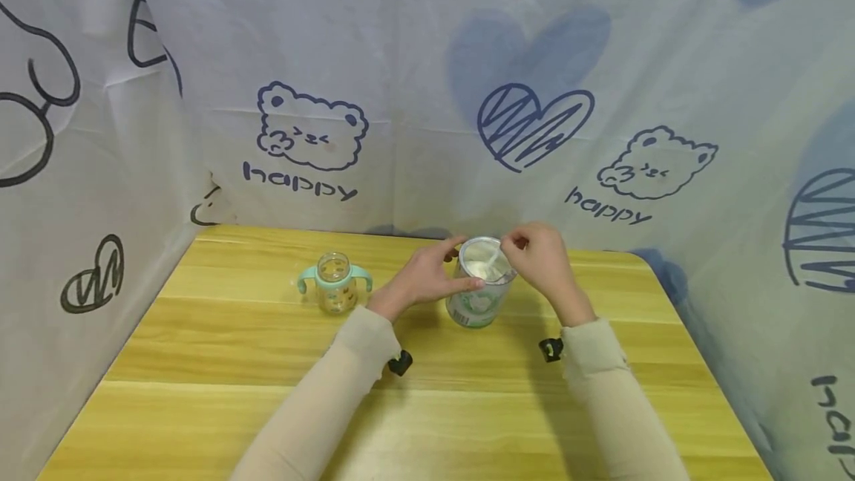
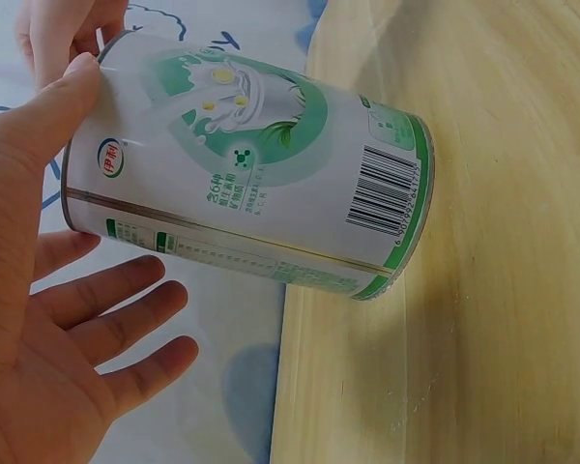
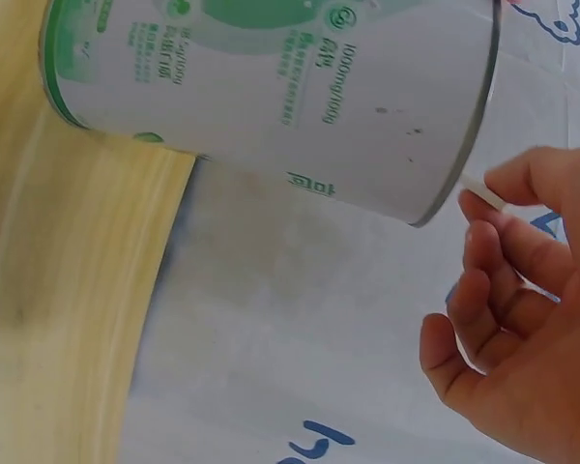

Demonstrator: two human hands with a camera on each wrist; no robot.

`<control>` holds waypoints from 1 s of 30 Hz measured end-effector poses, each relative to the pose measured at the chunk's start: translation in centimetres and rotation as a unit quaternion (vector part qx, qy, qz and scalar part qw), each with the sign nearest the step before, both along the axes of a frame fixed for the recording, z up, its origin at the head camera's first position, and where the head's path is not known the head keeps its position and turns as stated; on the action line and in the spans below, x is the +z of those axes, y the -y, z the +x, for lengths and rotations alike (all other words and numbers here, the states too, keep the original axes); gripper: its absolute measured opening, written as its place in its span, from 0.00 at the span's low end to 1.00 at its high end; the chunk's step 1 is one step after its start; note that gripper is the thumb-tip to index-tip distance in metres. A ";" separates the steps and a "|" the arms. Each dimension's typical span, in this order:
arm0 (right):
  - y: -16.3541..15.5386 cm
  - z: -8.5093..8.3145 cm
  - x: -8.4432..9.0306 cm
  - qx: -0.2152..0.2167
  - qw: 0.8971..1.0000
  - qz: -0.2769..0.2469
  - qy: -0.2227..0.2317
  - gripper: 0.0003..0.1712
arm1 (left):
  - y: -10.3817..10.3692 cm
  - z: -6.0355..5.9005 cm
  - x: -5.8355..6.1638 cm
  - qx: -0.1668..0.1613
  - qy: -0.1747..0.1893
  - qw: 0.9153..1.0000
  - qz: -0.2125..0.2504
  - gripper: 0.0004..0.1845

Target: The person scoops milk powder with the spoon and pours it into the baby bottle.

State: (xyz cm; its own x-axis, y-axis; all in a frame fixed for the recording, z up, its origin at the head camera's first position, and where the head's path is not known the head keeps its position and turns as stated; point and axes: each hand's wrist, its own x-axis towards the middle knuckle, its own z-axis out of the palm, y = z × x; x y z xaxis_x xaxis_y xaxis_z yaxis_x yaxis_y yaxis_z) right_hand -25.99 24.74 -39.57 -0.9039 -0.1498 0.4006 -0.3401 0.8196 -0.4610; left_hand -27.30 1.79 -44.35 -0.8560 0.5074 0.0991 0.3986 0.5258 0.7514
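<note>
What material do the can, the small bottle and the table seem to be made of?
Milk powder can: probably metal, glossy printed wall with a bright silvery rim.
Baby bottle: clear body, glass or plastic, I cannot tell; its mint handles look like matte plastic.
Table: wood or wood-look laminate, yellow with grain lines and a light sheen.
</note>
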 end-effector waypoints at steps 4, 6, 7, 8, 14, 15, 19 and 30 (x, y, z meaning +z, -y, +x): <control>0.0 0.1 -0.4 -0.012 0.999 -0.027 -0.023 0.13 | 0.0 -0.1 -0.2 0.000 -0.005 1.000 0.000 0.50; -0.1 0.2 -0.5 -0.013 0.999 -0.036 -0.020 0.13 | -0.1 -0.1 -0.2 -0.001 -0.008 1.000 0.002 0.50; -0.2 0.2 -0.6 -0.013 0.999 -0.039 -0.014 0.13 | -0.1 -0.1 -0.2 -0.002 -0.009 1.000 0.003 0.50; -0.2 0.3 -0.6 -0.012 0.999 -0.042 -0.004 0.13 | -0.1 -0.1 -0.2 -0.003 -0.010 1.000 0.005 0.50; -0.5 0.4 -0.5 -0.009 0.997 -0.045 0.063 0.14 | -0.1 -0.1 -0.3 -0.007 -0.013 1.000 0.011 0.49; -0.6 0.3 -0.5 -0.007 0.997 -0.046 0.070 0.14 | -0.1 0.0 -0.3 -0.007 -0.012 1.000 0.012 0.49; -0.6 0.4 -0.4 0.007 0.994 -0.055 0.094 0.14 | -0.1 -0.1 -0.3 -0.009 -0.008 1.000 0.012 0.50; -0.6 0.3 -0.2 0.047 0.990 -0.067 0.113 0.15 | -0.1 -0.1 0.0 -0.011 0.009 1.000 0.014 0.50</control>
